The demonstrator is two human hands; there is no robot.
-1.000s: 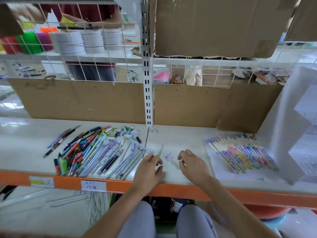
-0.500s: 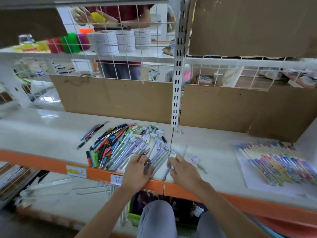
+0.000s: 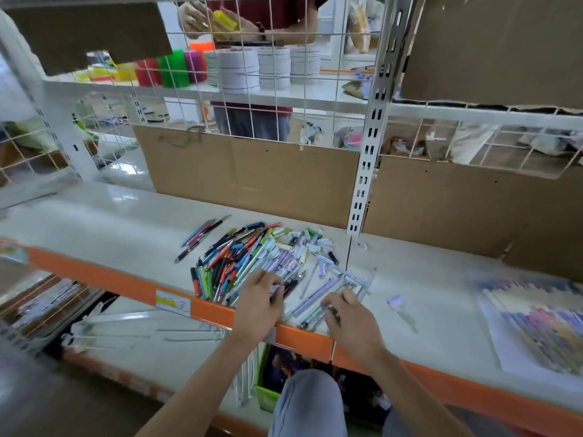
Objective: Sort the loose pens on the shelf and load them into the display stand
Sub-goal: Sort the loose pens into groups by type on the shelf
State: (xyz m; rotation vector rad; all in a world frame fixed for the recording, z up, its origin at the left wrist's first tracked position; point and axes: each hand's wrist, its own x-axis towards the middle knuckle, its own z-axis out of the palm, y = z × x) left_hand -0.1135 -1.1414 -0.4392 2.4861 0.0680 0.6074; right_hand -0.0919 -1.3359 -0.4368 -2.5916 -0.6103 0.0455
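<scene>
Left of the pen pile (image 3: 252, 263), the shelf (image 3: 104, 228) lies bare out to its far end. Right of the pile, open surface runs to the sheet of sorted pens (image 3: 536, 323), broken only by a small purple cap (image 3: 394, 300). Behind the pile, the cardboard backing (image 3: 252, 175) and slotted white upright (image 3: 367, 159) close off passage.

A pen pile (image 3: 252, 263) lies on the shelf (image 3: 110, 228), left of the upright post (image 3: 372, 137); sorted pens (image 3: 536, 320) lie far right.

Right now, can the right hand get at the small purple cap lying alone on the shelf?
Probably yes. The right hand rests on the pale pens, and the purple cap lies just to its right on bare shelf, nothing between them.
</scene>
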